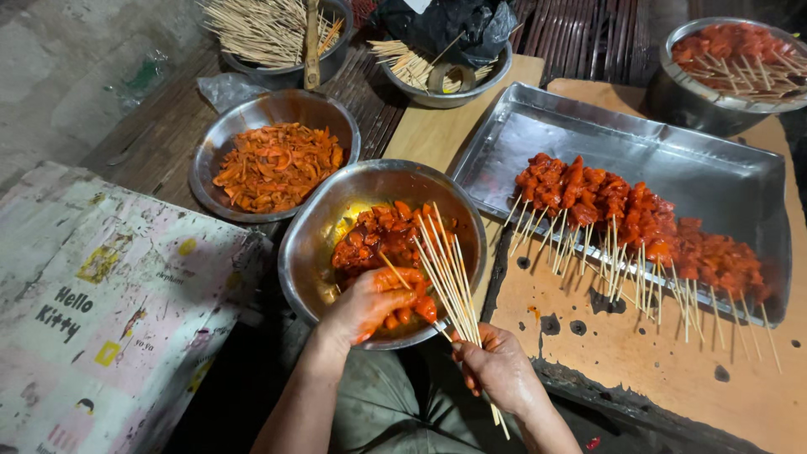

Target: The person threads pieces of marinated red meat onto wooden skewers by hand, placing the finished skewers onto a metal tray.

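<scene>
My left hand (370, 303), coated in orange-red marinade, reaches into a steel bowl (307, 244) and grips marinated meat pieces (412, 308) threaded on one thin skewer. More red meat chunks (378, 235) lie in the bowl's middle. At the bowl's near right rim my right hand (496, 366) is closed around a bundle of bamboo skewers (445, 269) that fans up over the meat.
A steel tray (714, 181) on the right holds a row of finished meat skewers (639, 219). A bowl of orange shredded strips (273, 164) sits at left. Behind stand bowls of bare sticks (269, 29), a black bag (445, 25) and more skewered meat (735, 55). A printed cloth (101, 303) lies at left.
</scene>
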